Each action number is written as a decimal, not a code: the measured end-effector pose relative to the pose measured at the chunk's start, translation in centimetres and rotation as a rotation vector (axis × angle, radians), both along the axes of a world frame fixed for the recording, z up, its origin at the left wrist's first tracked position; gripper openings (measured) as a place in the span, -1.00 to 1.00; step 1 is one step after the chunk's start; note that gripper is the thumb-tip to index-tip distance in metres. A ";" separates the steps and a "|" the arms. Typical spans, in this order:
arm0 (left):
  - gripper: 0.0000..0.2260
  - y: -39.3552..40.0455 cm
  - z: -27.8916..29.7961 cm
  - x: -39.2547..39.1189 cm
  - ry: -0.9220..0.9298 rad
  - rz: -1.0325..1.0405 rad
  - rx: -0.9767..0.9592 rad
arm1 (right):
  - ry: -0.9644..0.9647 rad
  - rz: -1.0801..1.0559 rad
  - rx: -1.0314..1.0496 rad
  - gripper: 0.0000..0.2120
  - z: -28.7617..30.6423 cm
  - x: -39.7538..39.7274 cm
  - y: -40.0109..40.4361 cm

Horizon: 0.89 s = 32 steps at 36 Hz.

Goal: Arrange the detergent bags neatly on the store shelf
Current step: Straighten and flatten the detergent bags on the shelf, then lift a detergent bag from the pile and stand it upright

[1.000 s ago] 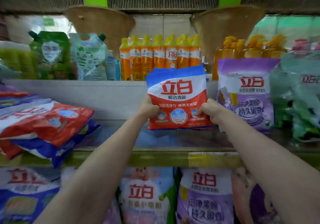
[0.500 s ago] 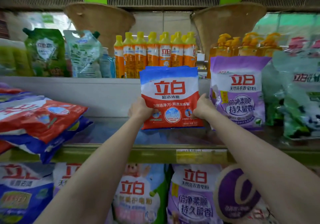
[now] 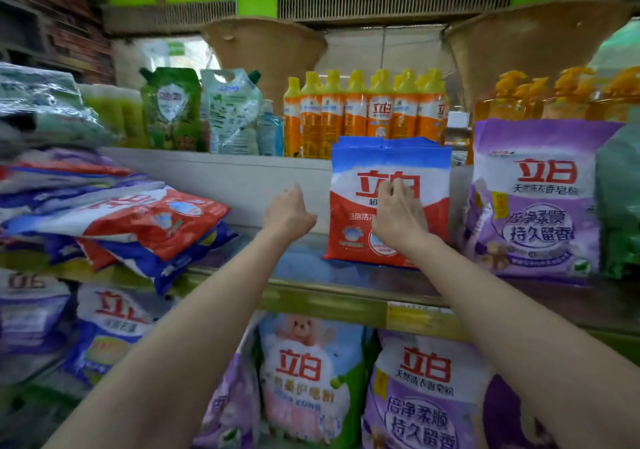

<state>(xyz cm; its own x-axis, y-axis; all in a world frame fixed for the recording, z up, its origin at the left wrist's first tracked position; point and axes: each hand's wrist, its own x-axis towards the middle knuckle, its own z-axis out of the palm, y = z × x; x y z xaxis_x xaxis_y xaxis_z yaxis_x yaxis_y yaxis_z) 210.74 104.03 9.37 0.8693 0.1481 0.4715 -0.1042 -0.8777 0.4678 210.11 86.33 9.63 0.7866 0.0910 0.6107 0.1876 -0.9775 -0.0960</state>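
1. The shelf [image 3: 311, 296] carries the bags.
2. A pile of red and blue bags [image 3: 138, 226] lies flat at its left end.
3. A purple bag [image 3: 540, 206] stands upright on the right.
4. The red and blue detergent bag [image 3: 349, 206] stands upright just beside it.
5. The right hand [image 3: 398, 213] rests on this bag's front, fingers bent.
6. The left hand [image 3: 287, 211] hovers loosely curled, holding nothing, just left of it.

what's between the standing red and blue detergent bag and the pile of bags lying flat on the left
In the head view, a bare stretch of shelf separates the upright red and blue bag from the flat pile. Only the left hand hovers there, holding nothing.
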 end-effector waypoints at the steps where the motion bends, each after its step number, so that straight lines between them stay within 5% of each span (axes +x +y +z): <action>1: -0.56 0.8 0.2 -0.4 -0.011 0.027 0.008 | 0.000 0.039 -0.001 -0.61 0.0 0.1 1.0; 15: -0.64 16.1 2.2 -6.8 -0.069 0.460 0.062 | 0.071 0.475 0.066 -0.64 0.6 0.8 17.1; 22: -0.33 22.9 2.5 -9.4 0.178 0.754 0.002 | 0.249 0.664 0.101 -0.63 0.7 2.0 23.9; 26: -0.33 25.8 2.9 -9.7 0.318 0.653 -0.191 | 0.428 0.771 0.026 -0.55 -0.1 2.4 26.6; 32: -0.34 26.8 3.5 -9.9 0.358 0.483 -0.471 | 0.399 0.705 -0.104 -0.54 0.1 3.2 27.8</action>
